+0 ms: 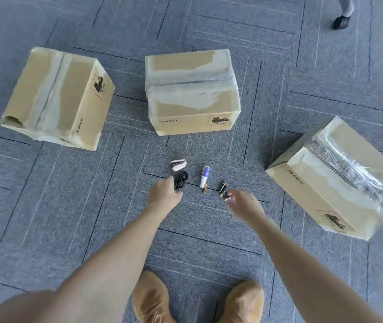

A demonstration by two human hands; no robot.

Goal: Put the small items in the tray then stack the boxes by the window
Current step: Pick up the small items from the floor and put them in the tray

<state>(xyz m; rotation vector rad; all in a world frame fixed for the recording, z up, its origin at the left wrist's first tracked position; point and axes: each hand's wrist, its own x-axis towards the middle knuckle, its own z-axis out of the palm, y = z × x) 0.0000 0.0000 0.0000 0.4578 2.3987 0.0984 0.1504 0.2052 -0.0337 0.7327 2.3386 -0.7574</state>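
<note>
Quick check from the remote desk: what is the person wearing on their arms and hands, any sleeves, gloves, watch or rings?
Nothing shows on them. Both forearms are bare along their whole visible length, with no sleeve edge in view. The left hand and the right hand carry no gloves, and no watch or bracelet shows at either wrist. The right hand is motion-blurred, so a ring there cannot be ruled out. Below, tan suede lace-up shoes are worn.

Three taped brown cardboard boxes sit well apart on the grey carpet floor: a left box (pixel 56 97) tipped askew, a middle box (pixel 192 92) upright, a right box (pixel 339 176) with crumpled clear wrap. Between them lie a pink-and-white stapler (pixel 178 164), a coiled black cable (pixel 181 180), a white tube with a purple label (pixel 205 176) (cap end nearest), and small black-and-gold batteries (pixel 223 190).
</note>
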